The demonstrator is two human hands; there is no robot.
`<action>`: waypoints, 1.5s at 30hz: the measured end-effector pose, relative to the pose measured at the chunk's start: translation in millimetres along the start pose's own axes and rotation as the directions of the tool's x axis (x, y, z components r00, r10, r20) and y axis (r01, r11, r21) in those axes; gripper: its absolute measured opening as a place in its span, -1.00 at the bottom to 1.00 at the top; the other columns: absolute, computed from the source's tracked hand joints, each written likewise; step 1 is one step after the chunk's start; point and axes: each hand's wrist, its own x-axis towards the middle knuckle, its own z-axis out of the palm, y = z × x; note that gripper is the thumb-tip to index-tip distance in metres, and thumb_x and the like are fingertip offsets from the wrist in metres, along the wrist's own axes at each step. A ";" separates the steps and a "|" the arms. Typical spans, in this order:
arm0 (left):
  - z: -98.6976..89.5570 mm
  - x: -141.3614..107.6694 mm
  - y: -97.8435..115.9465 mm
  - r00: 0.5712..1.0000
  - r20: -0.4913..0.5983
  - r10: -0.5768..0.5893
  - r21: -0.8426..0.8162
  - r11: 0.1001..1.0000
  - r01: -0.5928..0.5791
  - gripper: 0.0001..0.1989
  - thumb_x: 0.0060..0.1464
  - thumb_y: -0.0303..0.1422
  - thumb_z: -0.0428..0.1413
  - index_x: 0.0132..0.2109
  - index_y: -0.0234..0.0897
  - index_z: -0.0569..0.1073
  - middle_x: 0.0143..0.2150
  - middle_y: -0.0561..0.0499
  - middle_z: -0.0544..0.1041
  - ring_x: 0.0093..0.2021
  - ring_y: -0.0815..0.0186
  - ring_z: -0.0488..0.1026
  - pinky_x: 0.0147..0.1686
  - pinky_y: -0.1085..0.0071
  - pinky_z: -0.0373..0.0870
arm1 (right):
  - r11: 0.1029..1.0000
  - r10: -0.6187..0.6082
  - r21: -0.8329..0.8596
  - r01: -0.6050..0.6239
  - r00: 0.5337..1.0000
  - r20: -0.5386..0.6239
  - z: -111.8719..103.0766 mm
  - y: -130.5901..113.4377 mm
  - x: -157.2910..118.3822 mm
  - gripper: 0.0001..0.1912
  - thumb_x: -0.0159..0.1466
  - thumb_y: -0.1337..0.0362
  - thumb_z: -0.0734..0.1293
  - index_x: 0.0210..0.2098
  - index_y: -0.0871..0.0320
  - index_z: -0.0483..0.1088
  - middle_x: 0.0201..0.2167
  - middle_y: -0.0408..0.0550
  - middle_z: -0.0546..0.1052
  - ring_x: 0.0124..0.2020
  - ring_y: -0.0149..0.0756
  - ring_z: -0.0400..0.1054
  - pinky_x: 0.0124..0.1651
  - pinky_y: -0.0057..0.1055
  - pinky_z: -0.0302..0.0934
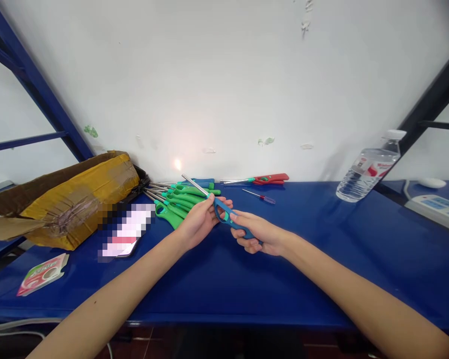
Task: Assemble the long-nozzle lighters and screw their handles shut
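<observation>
Two hands, one lighter: both are up at the blue lighter point(242, 227), held over the blue table point(329, 229), just right of the green lighters point(180, 200).
Right hand point(260, 232): fingers curled snugly round the handle, thumb along the top, a firm hold.
Left hand point(198, 219): fingers loosely half-open, thumb right by the stem's base; whether it pinches, I can't tell.
Metal stem point(195, 185): slim, looks stiff, angling up and left.
Flame point(177, 163): bright, just off the tip, so that end is likely hot; fingers belong well back.
Handle: looks like light, hard plastic, perhaps slippery in a damp palm; best gripped behind the trigger loop.
</observation>
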 end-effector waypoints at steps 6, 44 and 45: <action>0.6 -0.2 -2.9 0.999 -0.038 -0.026 0.008 1.000 0.026 -0.65 0.41 -0.28 -0.10 -0.17 -0.36 0.52 -0.13 -0.17 0.61 -0.18 0.27 0.56 -0.10 0.35 0.46 | 0.999 0.019 0.035 -0.020 1.000 0.008 -3.2 2.1 3.2 -0.74 0.37 0.01 0.24 -0.05 -0.02 0.19 -0.54 -0.34 0.16 -0.72 -0.62 -0.15 -0.70 -0.66 -0.22; 0.2 -0.2 -20.3 0.993 -0.059 0.100 0.022 0.995 -0.099 -0.66 0.27 -0.08 0.09 -0.20 -0.32 0.47 -0.26 -0.13 0.61 -0.33 0.28 0.53 -0.25 0.37 0.44 | 0.998 0.057 0.034 -0.061 0.993 0.100 -10.3 0.4 1.6 -0.75 0.38 0.00 0.24 -0.12 0.01 0.18 -0.57 -0.36 0.17 -0.73 -0.62 -0.14 -0.72 -0.67 -0.18; 0.5 -0.4 -20.5 0.992 -0.066 0.106 0.026 0.994 -0.104 -0.65 0.26 -0.08 0.10 -0.20 -0.32 0.47 -0.26 -0.13 0.61 -0.29 0.25 0.54 -0.23 0.36 0.45 | 0.997 0.061 0.033 -0.065 0.992 0.106 -10.7 -0.2 1.1 -0.74 0.38 0.00 0.24 -0.10 0.01 0.19 -0.57 -0.36 0.17 -0.73 -0.62 -0.13 -0.71 -0.67 -0.17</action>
